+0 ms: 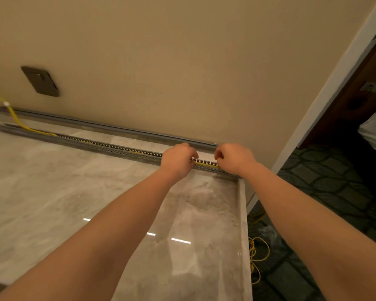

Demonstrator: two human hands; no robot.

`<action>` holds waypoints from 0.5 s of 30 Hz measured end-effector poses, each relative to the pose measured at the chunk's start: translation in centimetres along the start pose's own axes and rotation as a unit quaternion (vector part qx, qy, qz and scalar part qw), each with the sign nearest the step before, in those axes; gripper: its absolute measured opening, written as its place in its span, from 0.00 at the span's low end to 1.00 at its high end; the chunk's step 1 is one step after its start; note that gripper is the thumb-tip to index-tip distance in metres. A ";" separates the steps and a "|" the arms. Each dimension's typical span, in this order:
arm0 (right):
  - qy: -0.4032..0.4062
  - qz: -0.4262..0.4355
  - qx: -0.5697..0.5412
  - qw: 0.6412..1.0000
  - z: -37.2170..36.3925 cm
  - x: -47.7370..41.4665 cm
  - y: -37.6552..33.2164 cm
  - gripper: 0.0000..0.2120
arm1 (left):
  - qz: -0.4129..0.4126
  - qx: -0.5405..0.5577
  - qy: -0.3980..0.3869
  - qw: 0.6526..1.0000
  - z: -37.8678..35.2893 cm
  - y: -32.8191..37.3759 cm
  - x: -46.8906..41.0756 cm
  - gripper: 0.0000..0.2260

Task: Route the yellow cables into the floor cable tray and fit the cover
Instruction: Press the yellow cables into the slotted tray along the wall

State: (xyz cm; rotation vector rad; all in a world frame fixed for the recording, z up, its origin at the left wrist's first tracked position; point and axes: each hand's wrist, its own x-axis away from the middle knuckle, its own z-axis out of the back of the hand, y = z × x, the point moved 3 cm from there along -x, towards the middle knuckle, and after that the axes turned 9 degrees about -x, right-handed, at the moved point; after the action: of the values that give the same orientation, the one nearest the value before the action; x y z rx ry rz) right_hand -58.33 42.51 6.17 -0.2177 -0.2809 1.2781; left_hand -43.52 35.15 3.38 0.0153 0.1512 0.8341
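A long grey slotted cable tray (109, 147) lies on the marble floor, running parallel to the wall. Yellow cables (20, 123) come down from the left, enter the tray and show again as a yellow line (204, 164) between my hands. My left hand (177, 158) and my right hand (232, 158) both rest on the tray's right end, fingers curled over its slotted top edge and the cables. What the fingertips pinch is hidden. A grey strip (109, 128), which may be the cover, lies along the wall base behind the tray.
A dark wall plate (40, 81) sits low on the beige wall. The marble slab ends in a raised edge (244, 224) at the right. Beyond it, loose yellow cable (255, 257) coils on dark patterned carpet. A dark wooden door (356, 94) stands at the right.
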 end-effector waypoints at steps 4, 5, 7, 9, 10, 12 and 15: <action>-0.003 0.013 0.014 1.000 -0.9 -1.0 -2.9 0.13 | 0.039 0.001 -0.006 0.999 0.3 -3.5 0.8 0.11; -0.006 0.016 0.018 1.000 -1.2 -1.4 -3.6 0.14 | 0.045 0.000 -0.007 0.999 0.4 -4.4 1.0 0.11; -0.012 0.023 0.022 0.999 -1.8 -2.2 -5.4 0.14 | 0.058 0.003 -0.007 0.998 0.6 -6.5 1.5 0.11; -0.015 0.031 0.021 0.999 -2.4 -3.2 -7.5 0.15 | 0.068 0.005 -0.010 0.998 0.9 -8.7 2.0 0.12; -0.013 0.036 0.019 0.999 -2.7 -3.8 -8.7 0.15 | 0.074 0.004 -0.009 0.997 1.0 -10.1 2.2 0.12; -0.010 0.046 0.013 0.999 -3.5 -4.9 -11.5 0.15 | 0.087 -0.005 -0.008 0.996 1.3 -13.0 2.7 0.12; -0.014 0.051 0.001 0.999 -5.1 -6.9 -16.0 0.15 | 0.105 -0.017 -0.002 0.994 1.8 -18.5 3.4 0.12</action>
State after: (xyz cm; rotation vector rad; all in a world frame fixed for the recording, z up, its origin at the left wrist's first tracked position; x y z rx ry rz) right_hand -43.91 31.45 5.80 -0.2152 -0.2948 1.3828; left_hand -27.43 25.32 3.36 0.0006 0.1337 1.0467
